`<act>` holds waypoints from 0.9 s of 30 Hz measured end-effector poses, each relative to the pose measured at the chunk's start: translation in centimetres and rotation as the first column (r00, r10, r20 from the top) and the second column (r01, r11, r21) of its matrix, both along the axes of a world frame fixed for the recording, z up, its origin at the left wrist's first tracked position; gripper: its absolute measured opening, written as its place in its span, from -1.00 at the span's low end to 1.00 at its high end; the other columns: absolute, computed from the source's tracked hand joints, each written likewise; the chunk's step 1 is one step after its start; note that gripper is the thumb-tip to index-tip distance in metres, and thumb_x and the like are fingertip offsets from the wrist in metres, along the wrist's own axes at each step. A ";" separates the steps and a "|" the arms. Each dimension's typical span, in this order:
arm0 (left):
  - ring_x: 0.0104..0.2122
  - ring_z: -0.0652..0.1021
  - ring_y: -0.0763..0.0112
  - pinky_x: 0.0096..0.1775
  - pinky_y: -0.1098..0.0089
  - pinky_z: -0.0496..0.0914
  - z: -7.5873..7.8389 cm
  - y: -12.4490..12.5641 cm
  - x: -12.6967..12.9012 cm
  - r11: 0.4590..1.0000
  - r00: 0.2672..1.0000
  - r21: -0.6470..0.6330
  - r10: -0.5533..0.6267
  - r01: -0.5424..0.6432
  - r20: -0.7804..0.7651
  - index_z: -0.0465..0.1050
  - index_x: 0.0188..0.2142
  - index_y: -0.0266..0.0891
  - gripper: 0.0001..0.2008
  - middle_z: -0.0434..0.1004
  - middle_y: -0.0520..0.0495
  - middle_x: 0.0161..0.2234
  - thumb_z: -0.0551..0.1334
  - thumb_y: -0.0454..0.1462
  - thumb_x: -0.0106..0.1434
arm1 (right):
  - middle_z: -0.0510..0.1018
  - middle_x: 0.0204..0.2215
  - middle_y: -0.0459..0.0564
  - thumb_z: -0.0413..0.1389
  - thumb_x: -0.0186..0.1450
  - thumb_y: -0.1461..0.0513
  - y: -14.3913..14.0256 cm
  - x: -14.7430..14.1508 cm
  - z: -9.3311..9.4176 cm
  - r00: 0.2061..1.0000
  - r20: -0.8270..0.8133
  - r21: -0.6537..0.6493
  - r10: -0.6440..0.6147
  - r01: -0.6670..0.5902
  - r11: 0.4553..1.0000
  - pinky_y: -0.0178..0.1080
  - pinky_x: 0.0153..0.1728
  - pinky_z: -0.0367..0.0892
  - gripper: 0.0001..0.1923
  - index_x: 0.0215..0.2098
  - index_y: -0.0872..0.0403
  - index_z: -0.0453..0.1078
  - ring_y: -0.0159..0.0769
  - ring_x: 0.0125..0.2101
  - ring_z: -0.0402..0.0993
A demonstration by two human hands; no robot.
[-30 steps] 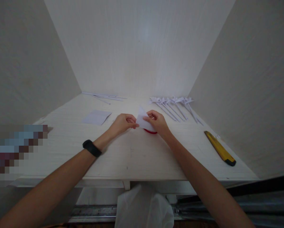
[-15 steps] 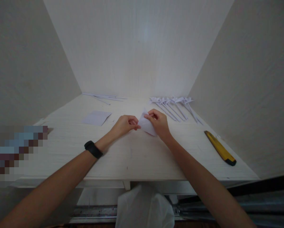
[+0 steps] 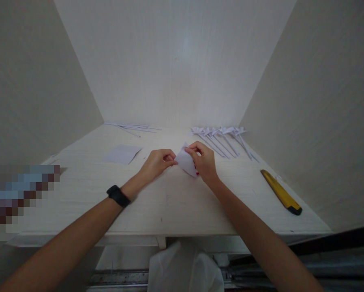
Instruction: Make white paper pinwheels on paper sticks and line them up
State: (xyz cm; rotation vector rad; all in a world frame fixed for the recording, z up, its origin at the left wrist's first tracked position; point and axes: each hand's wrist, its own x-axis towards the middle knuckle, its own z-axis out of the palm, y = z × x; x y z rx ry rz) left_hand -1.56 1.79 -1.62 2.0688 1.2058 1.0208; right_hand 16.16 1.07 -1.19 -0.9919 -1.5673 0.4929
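Note:
My left hand [image 3: 157, 162] and my right hand [image 3: 204, 161] both pinch a small folded piece of white paper [image 3: 185, 163], held just above the white table [image 3: 170, 202] near its middle. The left fingertips grip the paper's left corner; the right thumb and fingers grip its top and right side. A sliver of something red [image 3: 197, 173] shows under the right hand, mostly hidden. A black band [image 3: 118, 196] is on my left wrist.
A row of several folded white paper pieces with long stems [image 3: 223, 138] lies at the back right. A yellow and black utility knife [image 3: 281, 196] lies at the right. A flat sheet [image 3: 123, 154] lies at the left, thin paper strips [image 3: 133, 127] at the back. White walls enclose the table.
Both hands have kept hold of the paper and turned it slightly, drawing it a little nearer; the red thing under it is now almost hidden. The camera tipped slightly.

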 end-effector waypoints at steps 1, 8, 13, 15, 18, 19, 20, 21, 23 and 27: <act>-0.48 0.49 0.42 -0.40 0.45 0.29 0.1 0.0 -0.1 0.999 0.999 0.051 0.006 -0.004 -0.041 0.48 -0.46 -0.27 -0.91 0.53 0.01 -0.52 0.35 -0.29 0.07 | 0.47 -0.52 -0.11 0.15 0.20 0.20 0.0 0.0 0.0 1.000 0.002 0.020 -0.002 0.002 1.000 -0.32 -0.44 0.24 -0.88 -0.48 0.05 0.38 -0.34 -0.45 0.38; -0.43 0.50 0.39 -0.35 0.43 0.30 0.0 0.0 -0.3 0.973 0.987 0.230 0.036 0.002 -0.159 0.48 -0.40 -0.23 -0.91 0.55 -0.01 -0.46 0.30 -0.24 0.15 | 0.46 -0.51 -0.11 0.12 0.22 0.23 -0.4 -0.1 0.3 0.998 0.001 0.101 -0.064 0.064 0.993 -0.31 -0.41 0.27 -0.88 -0.48 0.03 0.35 -0.34 -0.45 0.38; -0.44 0.50 0.40 -0.35 0.44 0.31 0.0 -0.2 -0.1 0.986 0.991 0.164 -0.009 0.030 -0.131 0.47 -0.41 -0.24 -0.92 0.55 0.00 -0.47 0.30 -0.26 0.14 | 0.48 -0.44 -0.08 0.09 0.24 0.23 -0.4 -0.1 0.4 0.999 0.013 0.138 -0.037 0.035 0.990 -0.28 -0.32 0.30 -0.92 -0.41 0.03 0.36 -0.33 -0.39 0.41; -0.44 0.50 0.41 -0.36 0.45 0.31 0.0 -0.3 0.1 0.988 0.990 0.134 -0.063 0.080 -0.125 0.46 -0.43 -0.24 -0.92 0.54 0.01 -0.47 0.31 -0.28 0.13 | 0.49 -0.41 -0.07 0.10 0.24 0.24 -0.4 0.0 0.4 1.000 -0.013 0.163 -0.026 0.028 0.986 -0.27 -0.27 0.31 -0.96 -0.38 0.04 0.37 -0.32 -0.36 0.42; -0.46 0.48 0.44 -0.38 0.47 0.30 0.1 -0.5 0.3 0.982 0.981 0.090 -0.158 0.169 -0.114 0.44 -0.47 -0.24 -0.90 0.51 0.03 -0.50 0.31 -0.29 0.12 | 0.47 -0.45 -0.09 0.10 0.24 0.25 -0.4 0.2 0.6 0.998 -0.035 0.175 -0.057 0.062 0.983 -0.28 -0.29 0.30 -0.92 -0.42 0.03 0.35 -0.33 -0.40 0.40; -0.47 0.48 0.44 -0.39 0.48 0.30 0.2 -0.6 0.4 0.979 0.978 0.079 -0.178 0.187 -0.104 0.42 -0.48 -0.24 -0.89 0.50 0.04 -0.51 0.32 -0.28 0.12 | 0.46 -0.47 -0.10 0.09 0.25 0.25 -0.4 0.2 0.6 0.997 -0.036 0.174 -0.068 0.073 0.982 -0.28 -0.31 0.30 -0.91 -0.44 0.03 0.35 -0.34 -0.41 0.39; -0.47 0.48 0.44 -0.39 0.48 0.31 0.2 -0.6 0.5 0.979 0.978 0.070 -0.187 0.194 -0.092 0.41 -0.50 -0.24 -0.88 0.49 0.05 -0.52 0.32 -0.28 0.11 | 0.45 -0.48 -0.10 0.10 0.25 0.25 -0.4 0.3 0.6 0.997 -0.039 0.170 -0.073 0.078 0.982 -0.28 -0.32 0.29 -0.90 -0.45 0.03 0.34 -0.34 -0.42 0.38; -0.47 0.48 0.44 -0.38 0.47 0.31 0.3 -0.6 0.5 0.979 0.979 0.059 -0.189 0.193 -0.077 0.41 -0.50 -0.24 -0.87 0.49 0.05 -0.53 0.32 -0.28 0.10 | 0.45 -0.49 -0.11 0.10 0.25 0.24 -0.4 0.3 0.6 0.996 -0.048 0.162 -0.069 0.076 0.984 -0.28 -0.32 0.29 -0.89 -0.45 0.03 0.35 -0.34 -0.42 0.38; -0.48 0.48 0.44 -0.38 0.47 0.32 0.4 -0.7 0.6 0.983 0.983 0.026 -0.180 0.181 -0.048 0.40 -0.51 -0.24 -0.87 0.49 0.05 -0.53 0.33 -0.28 0.08 | 0.45 -0.49 -0.11 0.10 0.25 0.22 -0.3 0.3 0.5 0.996 -0.078 0.135 -0.034 0.044 0.990 -0.28 -0.32 0.29 -0.89 -0.45 0.04 0.35 -0.34 -0.42 0.38; -0.50 0.49 0.44 -0.39 0.46 0.32 0.3 -0.8 0.7 0.986 0.987 -0.035 -0.161 0.160 -0.004 0.40 -0.53 -0.25 -0.86 0.48 0.05 -0.57 0.34 -0.30 0.05 | 0.51 -0.40 -0.08 0.10 0.24 0.19 0.0 0.3 0.5 0.987 -0.137 0.054 0.083 -0.076 0.996 -0.28 -0.31 0.30 -0.92 -0.36 0.03 0.39 -0.33 -0.37 0.42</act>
